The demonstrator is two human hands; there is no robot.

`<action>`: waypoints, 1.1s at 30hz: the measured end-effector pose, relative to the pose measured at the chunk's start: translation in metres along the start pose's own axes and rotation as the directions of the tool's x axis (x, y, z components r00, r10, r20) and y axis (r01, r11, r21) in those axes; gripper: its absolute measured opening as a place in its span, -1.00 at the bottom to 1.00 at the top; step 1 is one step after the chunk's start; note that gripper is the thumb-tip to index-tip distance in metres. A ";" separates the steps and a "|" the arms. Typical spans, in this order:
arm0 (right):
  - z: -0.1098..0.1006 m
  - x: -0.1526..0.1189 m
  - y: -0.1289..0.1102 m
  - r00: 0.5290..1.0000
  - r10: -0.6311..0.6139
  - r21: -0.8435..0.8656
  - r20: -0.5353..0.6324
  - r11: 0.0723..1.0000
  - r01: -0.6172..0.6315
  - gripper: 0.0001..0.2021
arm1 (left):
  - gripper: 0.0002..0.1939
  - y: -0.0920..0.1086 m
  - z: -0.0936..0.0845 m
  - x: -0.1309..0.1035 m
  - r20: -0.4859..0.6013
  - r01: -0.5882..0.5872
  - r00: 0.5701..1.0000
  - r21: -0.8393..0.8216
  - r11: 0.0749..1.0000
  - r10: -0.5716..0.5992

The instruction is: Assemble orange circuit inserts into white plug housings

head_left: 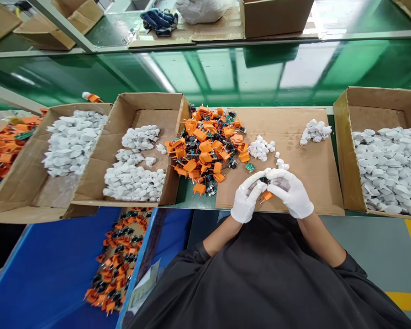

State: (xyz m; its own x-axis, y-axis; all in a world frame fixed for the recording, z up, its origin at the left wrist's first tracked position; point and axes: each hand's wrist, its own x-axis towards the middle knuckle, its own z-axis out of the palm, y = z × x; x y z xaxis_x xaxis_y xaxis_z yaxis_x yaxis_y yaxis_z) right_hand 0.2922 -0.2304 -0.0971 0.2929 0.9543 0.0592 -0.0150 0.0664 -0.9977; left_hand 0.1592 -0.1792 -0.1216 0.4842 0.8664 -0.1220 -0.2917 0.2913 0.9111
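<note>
Orange plug (267,196): hung btwn both hands, just below fingertips, w/ prongs bodyward, slightly L.
Dark end (265,180): sat up in grip, partly hidden.
L hand (244,204): closed on dark end.
R hand (296,198): closed there too, abt equally near.

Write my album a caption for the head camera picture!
Gloved left hand and right hand hold an orange plug beside a heap of plugs.

Both gloved hands (264,192) around an orange plug piece (266,196)
</note>
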 end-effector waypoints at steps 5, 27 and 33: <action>0.002 0.002 0.002 0.997 -0.004 -0.004 -0.082 1.000 0.003 -0.70 | -0.61 0.006 0.003 0.002 0.014 0.010 1.000 -0.036 0.999 -0.009; -0.006 0.002 -0.003 0.923 -0.385 -0.378 0.019 0.851 0.363 -0.75 | -0.42 0.014 -0.011 0.017 0.222 0.136 0.967 -0.038 0.990 -0.124; -0.007 -0.001 -0.007 0.976 -0.211 -0.201 0.054 0.955 0.218 -0.75 | -0.54 0.012 -0.015 0.018 0.210 0.097 0.974 -0.019 0.995 -0.091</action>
State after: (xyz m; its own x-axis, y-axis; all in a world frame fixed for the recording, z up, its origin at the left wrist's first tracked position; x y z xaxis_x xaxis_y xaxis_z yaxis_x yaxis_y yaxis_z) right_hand 0.2983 -0.2334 -0.0906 0.2371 0.9332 0.2700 0.2420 0.2125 -0.9467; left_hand 0.1526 -0.1539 -0.1189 0.6709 0.7320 -0.1186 -0.2591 0.3813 0.8874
